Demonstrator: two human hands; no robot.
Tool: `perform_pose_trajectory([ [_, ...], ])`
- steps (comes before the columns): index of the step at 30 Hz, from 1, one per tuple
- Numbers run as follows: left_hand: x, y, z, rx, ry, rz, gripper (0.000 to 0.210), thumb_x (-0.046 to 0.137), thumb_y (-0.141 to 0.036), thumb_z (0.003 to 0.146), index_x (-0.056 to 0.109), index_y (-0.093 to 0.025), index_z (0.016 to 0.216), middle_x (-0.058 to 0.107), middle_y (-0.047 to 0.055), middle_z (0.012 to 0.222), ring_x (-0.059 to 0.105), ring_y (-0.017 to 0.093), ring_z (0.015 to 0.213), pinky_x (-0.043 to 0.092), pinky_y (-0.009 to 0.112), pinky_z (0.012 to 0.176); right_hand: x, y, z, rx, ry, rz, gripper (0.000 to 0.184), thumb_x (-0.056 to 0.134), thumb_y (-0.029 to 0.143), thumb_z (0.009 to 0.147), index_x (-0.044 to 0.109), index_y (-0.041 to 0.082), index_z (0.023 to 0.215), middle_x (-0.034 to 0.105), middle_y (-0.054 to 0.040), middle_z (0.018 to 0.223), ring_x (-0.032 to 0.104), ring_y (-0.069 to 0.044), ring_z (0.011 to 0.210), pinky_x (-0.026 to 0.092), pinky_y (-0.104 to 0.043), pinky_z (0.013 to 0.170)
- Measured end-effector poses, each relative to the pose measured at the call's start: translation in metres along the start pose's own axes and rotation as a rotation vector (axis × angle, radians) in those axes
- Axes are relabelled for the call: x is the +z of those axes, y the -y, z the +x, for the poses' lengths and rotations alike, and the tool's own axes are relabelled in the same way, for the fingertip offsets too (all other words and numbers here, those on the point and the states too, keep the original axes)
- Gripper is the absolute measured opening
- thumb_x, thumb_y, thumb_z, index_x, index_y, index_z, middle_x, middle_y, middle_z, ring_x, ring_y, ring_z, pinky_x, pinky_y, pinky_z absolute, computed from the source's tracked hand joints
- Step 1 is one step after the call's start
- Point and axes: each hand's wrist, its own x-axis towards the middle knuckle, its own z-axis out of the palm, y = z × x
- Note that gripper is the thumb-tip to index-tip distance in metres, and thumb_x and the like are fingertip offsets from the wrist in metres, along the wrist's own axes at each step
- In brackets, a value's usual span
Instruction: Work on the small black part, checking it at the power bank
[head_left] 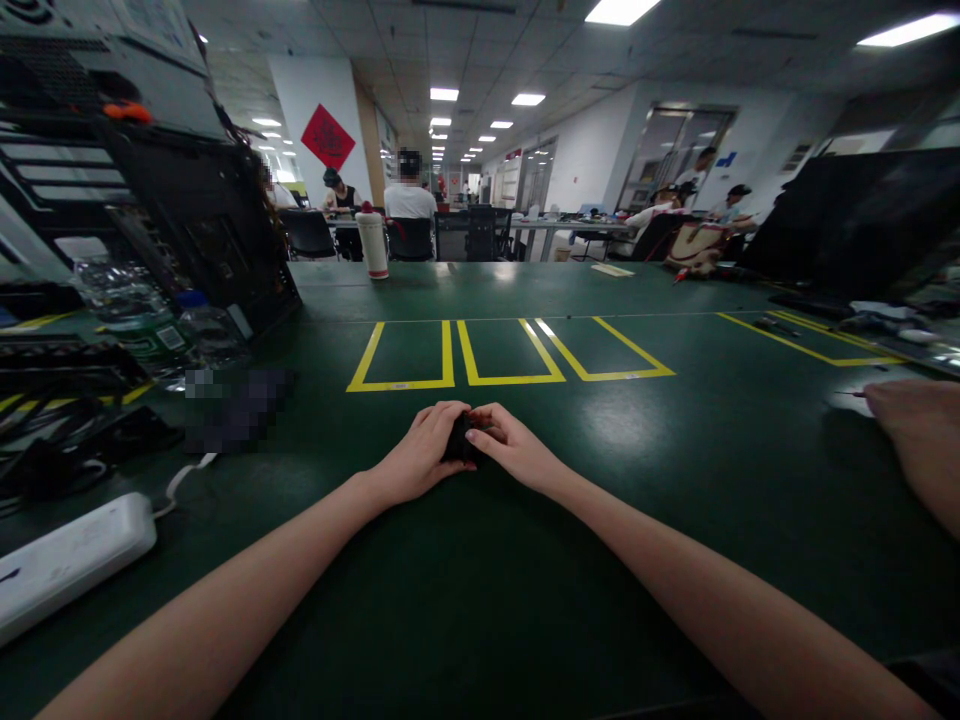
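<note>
A small black object (458,440), its kind not clear, sits between my two hands on the dark green tabletop (480,580). My left hand (427,448) wraps round it from the left, fingers over the top and thumb low at the front. From the right, the fingers and thumb of my right hand (510,443) close on the same object. Most of it is hidden by the fingers. Just beyond my hands, yellow tape outlines (517,380) mark the table in a row of three.
At left stand a white power strip (75,560), plastic bottles (135,310), black cables (67,440) and an opened computer case (195,220). A cup (373,243) stands farther back. Another person's hand (919,430) rests at right, near a black monitor (862,220).
</note>
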Motion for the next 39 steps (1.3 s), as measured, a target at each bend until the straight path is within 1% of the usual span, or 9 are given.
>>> perform_pose_trajectory([
  [3,-0.0008,-0.0003,-0.0005,0.002,0.005,-0.004,0.059,0.062,-0.025,0.075,0.027,-0.023,0.122,0.044,0.009,0.120,0.042,0.026,0.114,0.033,0.049,0.097,-0.0016,0.0019,-0.0016,-0.009,0.047,0.007,0.017,0.049,0.030,0.082,0.047,0.021,0.096,0.052,-0.0019,0.096,0.054,-0.017,0.091,0.047,-0.036,0.079],
  [6,-0.0006,0.0003,-0.0008,-0.004,0.013,-0.007,0.058,0.061,-0.026,0.075,0.027,-0.024,0.122,0.043,0.009,0.121,0.042,0.027,0.114,0.033,0.052,0.096,-0.0021,0.0044,-0.0041,-0.038,0.054,0.000,0.018,0.053,0.029,0.080,0.046,0.022,0.095,0.051,-0.0010,0.097,0.053,-0.017,0.093,0.046,-0.036,0.081],
  [9,0.0004,0.0015,-0.0007,-0.006,0.013,-0.004,0.058,0.061,-0.025,0.075,0.028,-0.024,0.121,0.044,0.009,0.120,0.042,0.028,0.114,0.032,0.053,0.096,-0.0010,0.0067,-0.0061,-0.054,0.045,-0.010,0.019,0.053,0.029,0.080,0.045,0.022,0.095,0.050,-0.0006,0.097,0.053,-0.017,0.093,0.047,-0.035,0.080],
  [14,0.0000,0.0014,-0.0005,0.004,0.010,-0.009,0.059,0.061,-0.024,0.075,0.027,-0.025,0.122,0.044,0.009,0.120,0.043,0.028,0.114,0.033,0.052,0.095,0.0016,0.0076,-0.0059,-0.050,0.021,-0.005,0.014,0.047,0.032,0.083,0.046,0.022,0.094,0.051,-0.0004,0.092,0.055,-0.016,0.086,0.049,-0.034,0.075],
  [19,-0.0018,-0.0001,-0.0007,0.007,0.019,-0.014,0.057,0.061,-0.026,0.076,0.027,-0.023,0.122,0.044,0.009,0.120,0.042,0.027,0.114,0.033,0.051,0.096,0.0017,0.0048,-0.0036,-0.009,-0.021,-0.030,0.022,0.051,0.032,0.081,0.045,0.021,0.100,0.051,-0.0028,0.099,0.054,-0.017,0.092,0.048,-0.036,0.079],
  [22,-0.0005,0.0014,-0.0008,0.004,0.018,-0.006,0.059,0.061,-0.025,0.075,0.027,-0.023,0.123,0.043,0.010,0.121,0.042,0.027,0.114,0.033,0.050,0.097,0.0007,0.0032,-0.0028,0.009,0.001,-0.021,0.023,0.051,0.033,0.081,0.045,0.020,0.099,0.052,-0.0031,0.098,0.055,-0.017,0.091,0.048,-0.037,0.078],
  [28,0.0022,0.0032,-0.0004,0.015,0.003,0.028,0.058,0.061,-0.023,0.075,0.028,-0.021,0.122,0.044,0.009,0.119,0.042,0.026,0.114,0.032,0.048,0.098,0.0009,0.0029,-0.0042,-0.075,0.025,-0.010,0.020,0.055,0.029,0.078,0.045,0.022,0.094,0.052,0.0000,0.094,0.054,-0.016,0.090,0.047,-0.035,0.080],
  [34,-0.0001,0.0000,0.0001,0.021,0.009,0.010,0.059,0.061,-0.024,0.075,0.027,-0.024,0.122,0.044,0.009,0.120,0.042,0.027,0.114,0.032,0.051,0.096,0.0014,0.0008,-0.0027,-0.064,-0.019,-0.003,0.014,0.048,0.033,0.083,0.046,0.022,0.090,0.051,0.0004,0.090,0.055,-0.016,0.087,0.048,-0.031,0.073],
  [39,-0.0011,-0.0019,0.0000,0.000,0.022,-0.006,0.060,0.061,-0.024,0.075,0.025,-0.026,0.122,0.044,0.009,0.120,0.043,0.028,0.113,0.035,0.052,0.093,0.0006,0.0009,-0.0012,-0.025,-0.018,-0.001,0.018,0.049,0.033,0.082,0.046,0.021,0.095,0.051,-0.0009,0.094,0.054,-0.016,0.090,0.047,-0.033,0.077],
])
